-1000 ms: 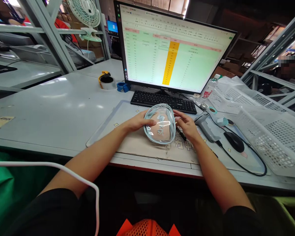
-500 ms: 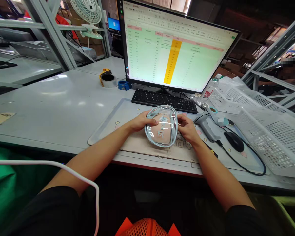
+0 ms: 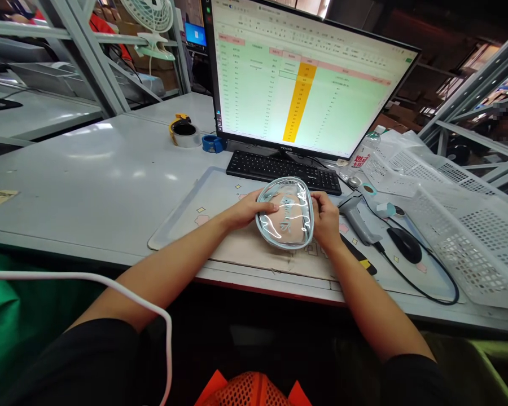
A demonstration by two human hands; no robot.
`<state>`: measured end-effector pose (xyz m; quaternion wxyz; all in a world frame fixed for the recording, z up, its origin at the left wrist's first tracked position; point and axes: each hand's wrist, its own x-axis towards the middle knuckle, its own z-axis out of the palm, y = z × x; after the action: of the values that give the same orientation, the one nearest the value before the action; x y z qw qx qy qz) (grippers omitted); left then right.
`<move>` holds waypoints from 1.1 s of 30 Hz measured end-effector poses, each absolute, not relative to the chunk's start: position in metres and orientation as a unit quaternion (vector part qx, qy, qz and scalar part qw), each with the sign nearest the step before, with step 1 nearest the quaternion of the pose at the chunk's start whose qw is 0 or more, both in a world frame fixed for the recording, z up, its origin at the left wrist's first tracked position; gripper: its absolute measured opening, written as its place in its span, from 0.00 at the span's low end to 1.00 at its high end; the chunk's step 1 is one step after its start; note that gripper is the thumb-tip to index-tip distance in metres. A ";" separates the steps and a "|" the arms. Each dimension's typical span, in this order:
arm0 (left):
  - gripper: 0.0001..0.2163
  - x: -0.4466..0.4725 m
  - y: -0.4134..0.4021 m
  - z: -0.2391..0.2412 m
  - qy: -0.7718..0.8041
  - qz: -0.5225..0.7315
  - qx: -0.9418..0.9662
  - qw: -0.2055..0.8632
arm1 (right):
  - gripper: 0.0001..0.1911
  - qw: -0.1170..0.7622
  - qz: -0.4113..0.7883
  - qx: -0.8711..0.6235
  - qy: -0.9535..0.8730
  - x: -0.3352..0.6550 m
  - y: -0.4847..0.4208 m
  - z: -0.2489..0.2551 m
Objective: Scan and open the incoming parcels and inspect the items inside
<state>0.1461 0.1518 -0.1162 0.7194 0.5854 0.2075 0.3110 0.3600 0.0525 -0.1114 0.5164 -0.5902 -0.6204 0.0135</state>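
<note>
A clear plastic pouch with pale blue trim and light blue lettering is held above the mat, tilted toward me. Something peach-coloured shows through its front. My left hand grips the pouch's left side, thumb across the front and the other fingers hidden behind. At the right edge, my right hand is closed, its curled fingertips pinching the pouch's rim; the exact part they pinch is hidden. Under the pouch lies a brown cardboard piece on the patterned desk mat.
Behind the pouch are a black keyboard and a monitor. To the right lie a barcode scanner, a black mouse and white perforated baskets. Tape rolls stand at the back left. A white cable crosses the lower left.
The pouch has shifted slightly right and turned a little. My right hand has closed in against its right edge, its fingers more curled. My left hand keeps its grip.
</note>
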 end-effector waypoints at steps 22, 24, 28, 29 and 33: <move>0.16 0.148 0.173 -0.110 0.301 0.645 0.337 0.617 | 0.08 0.500 -0.158 -0.560 -0.641 0.332 0.065 -0.132; 0.16 0.148 0.175 -0.111 0.301 0.645 0.331 0.620 | 0.08 0.493 -0.161 -0.573 -0.635 0.332 0.065 -0.133; 0.15 0.147 0.178 -0.113 0.293 0.662 0.324 0.609 | 0.07 0.475 -0.165 -0.578 -0.643 0.327 0.065 -0.137; 0.14 0.148 0.178 -0.114 0.294 0.669 0.321 0.603 | 0.07 0.470 -0.165 -0.579 -0.645 0.324 0.065 -0.139; 0.12 0.157 0.173 -0.117 0.301 0.686 0.297 0.592 | 0.07 0.452 -0.158 -0.557 -0.678 0.307 0.063 -0.149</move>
<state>0.1573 0.1729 -0.1172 0.5920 0.2965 0.3007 0.6865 0.3073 0.0633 -0.1495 0.4517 -0.5572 -0.6785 -0.1584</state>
